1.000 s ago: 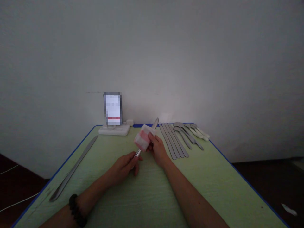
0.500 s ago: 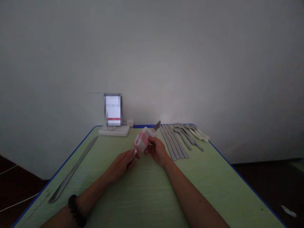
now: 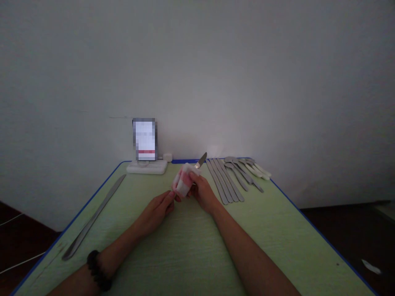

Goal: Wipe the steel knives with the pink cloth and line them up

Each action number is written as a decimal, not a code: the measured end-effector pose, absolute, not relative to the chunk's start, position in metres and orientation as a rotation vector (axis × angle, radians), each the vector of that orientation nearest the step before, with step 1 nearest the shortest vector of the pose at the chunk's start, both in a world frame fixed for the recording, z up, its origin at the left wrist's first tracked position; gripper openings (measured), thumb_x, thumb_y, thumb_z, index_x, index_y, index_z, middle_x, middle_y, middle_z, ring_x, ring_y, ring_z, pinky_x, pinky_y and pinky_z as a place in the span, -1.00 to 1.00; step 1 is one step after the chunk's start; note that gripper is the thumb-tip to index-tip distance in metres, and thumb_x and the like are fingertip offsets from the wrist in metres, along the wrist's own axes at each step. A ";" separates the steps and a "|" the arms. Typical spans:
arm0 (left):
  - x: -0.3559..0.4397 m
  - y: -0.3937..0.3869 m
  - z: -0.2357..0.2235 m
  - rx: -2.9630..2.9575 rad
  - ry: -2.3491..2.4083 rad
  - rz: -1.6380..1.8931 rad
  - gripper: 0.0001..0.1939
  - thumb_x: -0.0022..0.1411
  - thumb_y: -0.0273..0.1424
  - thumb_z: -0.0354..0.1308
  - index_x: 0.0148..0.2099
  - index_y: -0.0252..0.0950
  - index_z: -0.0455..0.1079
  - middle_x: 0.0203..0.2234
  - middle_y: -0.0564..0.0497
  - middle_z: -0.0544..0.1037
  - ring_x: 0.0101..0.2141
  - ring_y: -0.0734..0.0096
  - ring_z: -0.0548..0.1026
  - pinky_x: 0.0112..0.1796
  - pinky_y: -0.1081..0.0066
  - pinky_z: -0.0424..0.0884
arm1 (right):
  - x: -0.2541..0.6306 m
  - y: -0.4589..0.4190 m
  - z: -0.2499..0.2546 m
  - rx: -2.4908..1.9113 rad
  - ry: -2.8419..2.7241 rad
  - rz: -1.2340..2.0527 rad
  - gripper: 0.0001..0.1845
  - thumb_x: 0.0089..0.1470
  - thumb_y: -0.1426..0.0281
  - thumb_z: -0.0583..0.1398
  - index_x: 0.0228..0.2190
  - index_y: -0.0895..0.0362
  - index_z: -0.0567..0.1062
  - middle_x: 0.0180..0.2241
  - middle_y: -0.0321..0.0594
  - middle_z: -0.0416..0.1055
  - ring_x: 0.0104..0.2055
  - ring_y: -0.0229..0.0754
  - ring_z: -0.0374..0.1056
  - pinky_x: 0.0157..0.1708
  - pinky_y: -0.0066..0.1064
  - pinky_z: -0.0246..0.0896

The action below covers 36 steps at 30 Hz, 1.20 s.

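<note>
Over the middle of the table, my right hand (image 3: 202, 192) is closed on a pink and white cloth (image 3: 185, 181) folded round a table knife (image 3: 202, 159). The knife's blade tip sticks out beyond the cloth, up and to the right. My left hand (image 3: 162, 205) grips the knife's handle end at the cloth's lower left; its fingers mostly cover the handle. Another table knife (image 3: 95, 216) lies alone at the table's left side. Just right of my right hand, several table knives (image 3: 225, 181) lie side by side.
Spoons and forks (image 3: 243, 174) lie beside the knife row, with white-handled cutlery (image 3: 257, 169) at the back right. A lit phone (image 3: 145, 139) stands on a white base (image 3: 147, 167), next to a small white plug-like block (image 3: 167, 157). The wall (image 3: 197, 82) rises behind the table.
The cloth has been folded closer around the knife, and my right thumb now presses over it. My left hand has shifted slightly left along the handle, covering more of it.
</note>
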<state>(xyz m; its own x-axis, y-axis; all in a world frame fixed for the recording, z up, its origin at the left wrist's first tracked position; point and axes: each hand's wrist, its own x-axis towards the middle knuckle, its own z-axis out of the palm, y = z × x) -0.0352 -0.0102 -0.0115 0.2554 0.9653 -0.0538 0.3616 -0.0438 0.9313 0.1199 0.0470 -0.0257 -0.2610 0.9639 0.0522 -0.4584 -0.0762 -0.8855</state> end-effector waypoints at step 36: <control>-0.034 -0.014 -0.009 1.949 1.245 0.584 -0.54 0.28 -0.15 -0.19 -0.19 -0.33 0.44 -0.64 0.11 0.48 -0.61 0.48 0.33 -0.47 0.51 0.23 | 0.122 0.045 -0.018 -0.623 -0.812 1.693 -0.59 -0.10 0.04 0.18 -0.35 0.12 0.45 -0.44 -0.25 0.42 -0.41 -0.21 0.32 -0.41 -0.39 0.23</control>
<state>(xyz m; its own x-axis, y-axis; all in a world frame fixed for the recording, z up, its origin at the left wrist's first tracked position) -0.0341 -0.0142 -0.0086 0.4257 0.9048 -0.0128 0.5687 -0.2566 0.7815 0.1217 0.0451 -0.0183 -0.2578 0.9662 0.0007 -0.6052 -0.1609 -0.7797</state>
